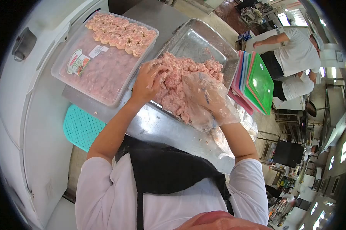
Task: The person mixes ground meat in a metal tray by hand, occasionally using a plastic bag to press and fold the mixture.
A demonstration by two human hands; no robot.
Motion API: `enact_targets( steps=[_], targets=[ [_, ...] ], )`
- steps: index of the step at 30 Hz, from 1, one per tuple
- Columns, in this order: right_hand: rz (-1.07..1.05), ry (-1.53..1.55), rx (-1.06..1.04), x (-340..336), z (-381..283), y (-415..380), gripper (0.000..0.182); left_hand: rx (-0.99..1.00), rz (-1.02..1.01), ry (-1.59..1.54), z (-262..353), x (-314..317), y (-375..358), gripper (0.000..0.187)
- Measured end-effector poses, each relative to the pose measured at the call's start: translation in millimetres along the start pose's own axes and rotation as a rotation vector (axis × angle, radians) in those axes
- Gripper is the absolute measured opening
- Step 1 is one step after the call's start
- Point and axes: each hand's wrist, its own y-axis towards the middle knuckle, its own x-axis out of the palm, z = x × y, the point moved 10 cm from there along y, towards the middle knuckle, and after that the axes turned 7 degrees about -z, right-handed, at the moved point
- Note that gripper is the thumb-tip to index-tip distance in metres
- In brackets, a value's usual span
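A heap of raw ground meat [175, 74] fills the near part of a deep metal pan [209, 38]. My left hand [145, 83] is bare and lies at the heap's left side, its fingers curled into the meat. Over my right hand [205, 97] hangs a loose clear plastic bag [198, 115]; the hand presses against the heap's right side, and its fingertips are blurred by the bag. To the left stands a clear plastic container [117, 97], with rows of meat-filled dumplings [121, 32] along the far part of its labelled top.
Colored plastic lids [257, 82] are stacked beside the pan's right side. Below the metal table [157, 124] sits a turquoise perforated basket [81, 128]. A white appliance [42, 96] borders the left. Two people in white shirts [295, 53] stand at the right.
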Motion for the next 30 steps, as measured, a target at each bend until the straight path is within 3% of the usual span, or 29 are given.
enact_targets(
  steps=[4, 9, 11, 14, 18, 20, 21, 23, 25, 27, 30],
  targets=[
    [-0.124, -0.085, 0.020, 18.1, 6.5, 16.1, 0.029, -0.003, 0.014, -0.005, 0.6, -2.1, -1.4, 0.018],
    [-0.110, 0.674, 0.109, 16.6, 22.2, 13.3, 0.037, 0.011, 0.025, -0.031, 3.0, -4.7, -0.3, 0.017],
    [-0.070, 0.712, 0.071, 14.9, 27.8, 10.2, 0.043, 0.020, 0.034, -0.033, 3.3, -5.1, -0.5, 0.017],
    [-0.054, 0.416, 0.008, 17.9, 27.0, 9.3, 0.050, 0.031, 0.048, -0.038, 1.5, -5.8, -1.9, 0.017],
    [-0.273, 0.116, 0.190, -4.1, 9.7, 10.9, 0.045, 0.039, 0.039, -0.029, -0.9, -4.4, -1.9, 0.016],
    [-0.247, -0.045, 0.197, 5.4, 31.3, 4.2, 0.042, 0.035, 0.032, -0.031, -1.4, -2.1, -2.4, 0.016],
    [-0.165, -0.129, 0.153, 29.5, 66.2, -1.4, 0.040, 0.031, 0.034, -0.036, -2.0, -2.0, -2.4, 0.016],
    [0.039, -0.143, 0.125, 16.6, 77.0, -10.1, 0.036, 0.021, 0.039, -0.026, -1.8, -3.4, -1.8, 0.016],
    [0.282, -0.002, 0.163, -35.9, 60.5, -29.0, 0.032, 0.011, 0.042, -0.006, 1.7, -4.4, -1.5, 0.016],
    [0.271, 0.350, 0.247, -35.5, 89.6, -46.7, 0.026, 0.020, 0.042, -0.022, 1.8, -3.8, -0.9, 0.017],
    [0.301, 0.477, 0.325, -37.7, 101.8, -73.8, 0.028, 0.013, 0.034, -0.010, -2.8, -1.2, -2.5, 0.018]
  ],
)
